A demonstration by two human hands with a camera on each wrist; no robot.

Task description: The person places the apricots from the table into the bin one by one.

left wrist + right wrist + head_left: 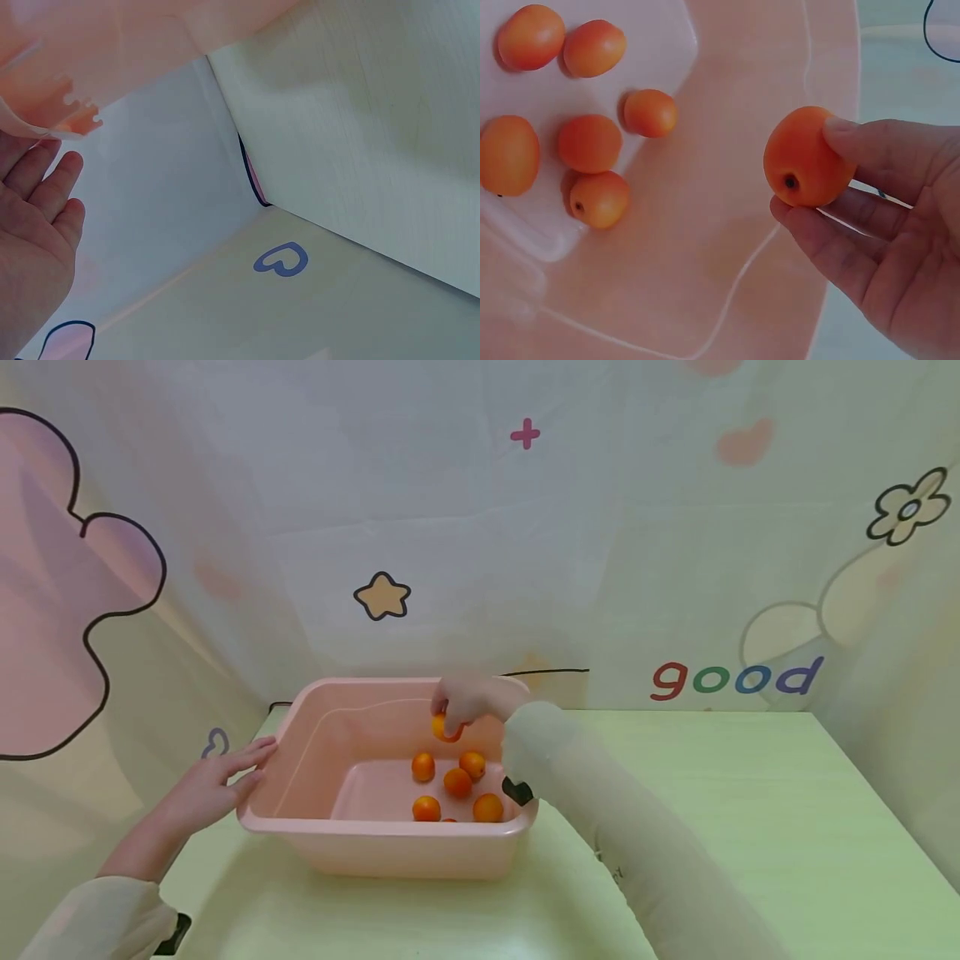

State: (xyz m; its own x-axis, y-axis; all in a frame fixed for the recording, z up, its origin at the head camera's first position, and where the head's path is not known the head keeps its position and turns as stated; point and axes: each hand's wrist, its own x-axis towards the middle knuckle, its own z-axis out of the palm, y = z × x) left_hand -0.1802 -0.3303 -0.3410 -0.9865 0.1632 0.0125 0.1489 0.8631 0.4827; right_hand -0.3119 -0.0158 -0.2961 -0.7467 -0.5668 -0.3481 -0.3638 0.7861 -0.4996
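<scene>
A pink plastic tub stands on the table with several round orange fruits on its floor, toward the right side. My right hand pinches another round orange fruit between thumb and fingertips, above the tub's floor near the back right wall. A small dark spot shows on that fruit's skin in the right wrist view. At the tub's left end, my left hand touches the rim with fairly straight fingers; part of those fingers lies behind the rim in the left wrist view.
The pale green table extends to the right of the tub. Behind it hangs a printed cloth with a star, a flower and the word "good". The tub's front wall hides part of one fruit.
</scene>
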